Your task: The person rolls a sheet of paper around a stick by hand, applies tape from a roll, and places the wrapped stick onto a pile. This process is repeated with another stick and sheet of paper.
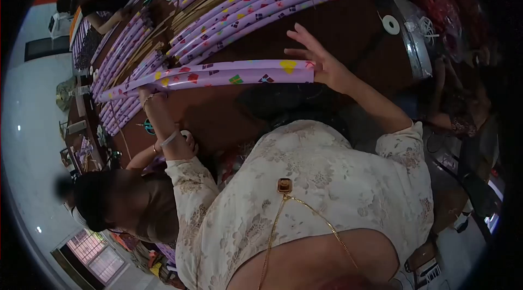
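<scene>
Some purple gift-print wrap stretches sideways, its right end by the right hand, fingers spread; the left hand is under it, fingers hidden.

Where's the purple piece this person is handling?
In the head view, the purple patterned piece stretches across the upper left and middle, from beyond the left hand to the right hand, below similar rolls.

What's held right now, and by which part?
The lilac patterned roll, apparently by its left part in the left hand, its grip mostly hidden; the right hand is open at the right end.
</scene>
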### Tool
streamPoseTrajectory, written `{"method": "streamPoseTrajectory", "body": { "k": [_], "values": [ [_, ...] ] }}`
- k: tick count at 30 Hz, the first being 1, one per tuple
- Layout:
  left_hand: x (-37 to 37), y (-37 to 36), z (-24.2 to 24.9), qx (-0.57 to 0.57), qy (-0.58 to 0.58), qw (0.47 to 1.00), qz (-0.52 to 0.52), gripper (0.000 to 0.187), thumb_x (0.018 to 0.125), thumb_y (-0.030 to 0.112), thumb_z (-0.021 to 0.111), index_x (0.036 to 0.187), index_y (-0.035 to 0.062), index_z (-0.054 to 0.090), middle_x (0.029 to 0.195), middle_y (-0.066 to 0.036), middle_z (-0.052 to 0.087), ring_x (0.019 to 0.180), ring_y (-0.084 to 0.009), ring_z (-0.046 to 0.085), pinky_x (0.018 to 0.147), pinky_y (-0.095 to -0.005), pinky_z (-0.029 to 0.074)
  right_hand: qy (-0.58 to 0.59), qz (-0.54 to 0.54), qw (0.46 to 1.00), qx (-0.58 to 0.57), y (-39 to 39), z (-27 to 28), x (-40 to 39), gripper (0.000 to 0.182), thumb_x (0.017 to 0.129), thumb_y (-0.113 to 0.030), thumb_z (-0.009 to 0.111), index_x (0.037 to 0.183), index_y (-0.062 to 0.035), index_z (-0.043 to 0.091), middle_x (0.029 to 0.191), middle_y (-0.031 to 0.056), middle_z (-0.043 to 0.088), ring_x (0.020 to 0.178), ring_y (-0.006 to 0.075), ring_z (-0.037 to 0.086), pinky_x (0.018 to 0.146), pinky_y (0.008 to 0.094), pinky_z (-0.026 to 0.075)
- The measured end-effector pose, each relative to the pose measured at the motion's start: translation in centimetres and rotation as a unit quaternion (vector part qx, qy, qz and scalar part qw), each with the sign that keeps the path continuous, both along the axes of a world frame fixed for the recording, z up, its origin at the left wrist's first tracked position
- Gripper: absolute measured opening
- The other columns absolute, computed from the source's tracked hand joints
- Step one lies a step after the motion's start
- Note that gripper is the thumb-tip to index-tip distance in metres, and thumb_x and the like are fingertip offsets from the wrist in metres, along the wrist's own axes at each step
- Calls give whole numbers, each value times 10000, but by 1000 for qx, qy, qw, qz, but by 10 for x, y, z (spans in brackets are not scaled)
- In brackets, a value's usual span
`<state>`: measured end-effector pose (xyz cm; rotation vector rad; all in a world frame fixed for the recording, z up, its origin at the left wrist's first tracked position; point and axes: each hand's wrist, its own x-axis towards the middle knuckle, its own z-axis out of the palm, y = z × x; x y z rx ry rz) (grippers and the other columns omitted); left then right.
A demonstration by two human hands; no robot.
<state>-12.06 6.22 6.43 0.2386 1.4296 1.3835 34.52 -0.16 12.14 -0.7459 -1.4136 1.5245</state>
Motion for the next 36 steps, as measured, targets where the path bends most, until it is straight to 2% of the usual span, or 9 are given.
{"method": "streamPoseTrajectory", "body": {
  "k": [6,17,19,25,26,27,29,33,36],
  "values": [
    [-58,49,-2,25,30,998,47,507,820,435,455,1143,45,434,1070,-159,524,917,-335,533,783,-520,460,292,73,822,-484,-7,-9,-2,636,768,102,370,1353,-85,205,1307,165,332,1180,286,389,982,438,345],
    [19,-5,50,-14,378,925,-38,389,766,158,500,1115,-11,475,1017,-136,549,898,-246,536,767,-359,459,383,138,766,-498,9,-2,-2,510,829,20,386,1315,-4,236,1285,211,338,1158,289,409,949,461,383],
    [20,-19,58,-11,477,874,-95,384,749,105,504,1110,-23,480,1002,-131,556,891,-221,537,757,-323,455,42,57,996,-59,10,-13,-4,637,791,40,490,1347,-85,205,1340,177,273,1181,286,386,934,422,401],
    [17,-28,49,184,647,705,-226,290,794,123,508,1064,19,511,800,-52,540,562,-124,458,480,-235,398,-305,-57,862,402,20,0,3,1033,609,129,611,1379,-237,28,1422,107,46,1200,301,359,814,352,470],
    [27,-23,58,135,399,891,-169,398,718,-67,442,1112,-20,469,843,-52,528,603,-108,455,496,-208,393,-282,-32,876,389,20,-2,2,1028,613,143,592,1380,-230,18,1423,107,39,1206,296,351,823,358,468],
    [29,-25,60,136,399,890,-174,398,718,-67,442,1112,-20,469,843,-52,528,603,-108,455,496,-208,393,-258,-6,890,376,19,-5,1,1022,618,158,574,1380,-223,8,1423,108,33,1212,292,344,831,364,465],
    [30,-35,67,53,696,672,-246,241,680,-12,575,917,-24,619,1045,-148,561,896,-214,557,749,-271,447,-200,-16,926,320,17,-8,-6,1011,631,163,566,1380,-214,0,1424,109,28,1217,282,339,846,361,458],
    [46,-36,72,127,669,689,-247,301,693,-48,536,993,-24,564,995,-94,567,859,-180,544,739,-265,442,-14,8,1000,26,6,-16,-12,907,761,40,557,1374,-217,-59,1419,120,45,1217,284,345,956,418,358],
    [39,-26,65,154,257,945,-130,374,694,-60,500,1066,-16,514,928,-50,549,817,-159,526,726,-258,432,120,26,937,-328,-5,-26,-13,770,842,-66,496,1379,-207,-38,1413,125,88,1228,276,328,954,471,340]
  ]
}}
